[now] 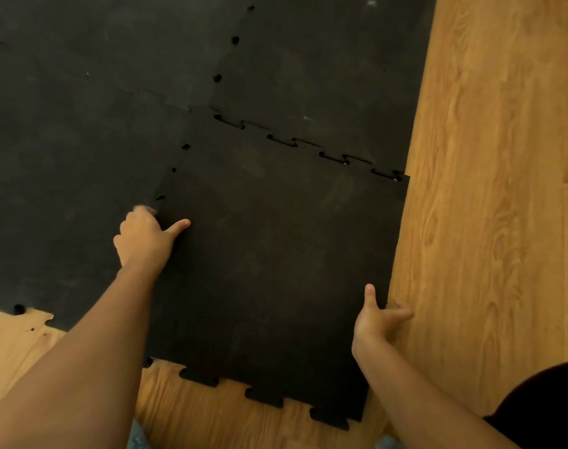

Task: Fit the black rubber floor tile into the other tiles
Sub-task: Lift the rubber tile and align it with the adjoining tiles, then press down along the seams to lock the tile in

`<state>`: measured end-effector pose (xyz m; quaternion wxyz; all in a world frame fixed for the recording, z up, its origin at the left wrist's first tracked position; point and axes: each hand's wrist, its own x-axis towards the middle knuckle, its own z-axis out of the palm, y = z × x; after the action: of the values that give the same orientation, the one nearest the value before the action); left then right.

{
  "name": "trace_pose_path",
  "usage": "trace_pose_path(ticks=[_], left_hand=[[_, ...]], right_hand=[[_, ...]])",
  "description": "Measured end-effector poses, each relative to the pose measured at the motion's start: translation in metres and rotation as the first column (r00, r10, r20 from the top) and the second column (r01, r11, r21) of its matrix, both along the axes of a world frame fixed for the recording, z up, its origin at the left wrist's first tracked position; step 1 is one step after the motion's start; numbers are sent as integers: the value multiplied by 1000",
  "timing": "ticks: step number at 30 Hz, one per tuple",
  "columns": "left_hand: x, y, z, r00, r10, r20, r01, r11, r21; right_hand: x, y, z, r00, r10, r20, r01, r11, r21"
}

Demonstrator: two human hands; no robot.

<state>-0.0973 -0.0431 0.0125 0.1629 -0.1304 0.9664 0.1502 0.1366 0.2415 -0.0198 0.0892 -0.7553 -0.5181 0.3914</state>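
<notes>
Black rubber tile [269, 270] pinched at left edge by left hand [145, 236], thumb on top, fingers curled under; right hand [378, 317] pinches right edge likewise; tile on wooden floor [490, 189], far tabs half-seated in laid tiles [114, 92]

Brightness: warm, moderate indoor light is falling evenly; the wooden floor [490, 189] is glowing orange-yellow.
Dark areas: the black rubber tiles [114, 92] are soaking up light, showing only faint grey scuffs.
Shadows: soft ones are sitting in the open seam notches.
Glare: a mild sheen is lying on the wood.
Blur: the left hand [145, 236] fingertips are smearing; overall detail is looking soft.
Distortion: the floor's straight edges are bowing toward the frame borders.
</notes>
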Motion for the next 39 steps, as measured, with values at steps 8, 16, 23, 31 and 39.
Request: trace_pose_path(ticks=[8, 16, 23, 31, 39], left_hand=[[63, 0, -12, 971, -121, -207, 109, 992, -71], [136, -23, -22, 992, 16, -124, -26, 996, -84], [202, 5, -44, 997, 34, -72, -35, 999, -18], [201, 10, -59, 999, -21, -27, 18, 997, -74], [188, 8, -61, 998, -52, -19, 49, 992, -114]], right_hand=[[-9, -32, 20, 797, 571, 197, -604, 747, 279], [-66, -38, 16, 73, 927, 369, -917, -83, 390], [-109, -105, -10, -585, 646, 491, -614, -748, 253], [-144, -151, -32, -553, 654, 517, -656, -724, 214], [-167, -153, -40, -519, 646, 559, -696, -700, 163]])
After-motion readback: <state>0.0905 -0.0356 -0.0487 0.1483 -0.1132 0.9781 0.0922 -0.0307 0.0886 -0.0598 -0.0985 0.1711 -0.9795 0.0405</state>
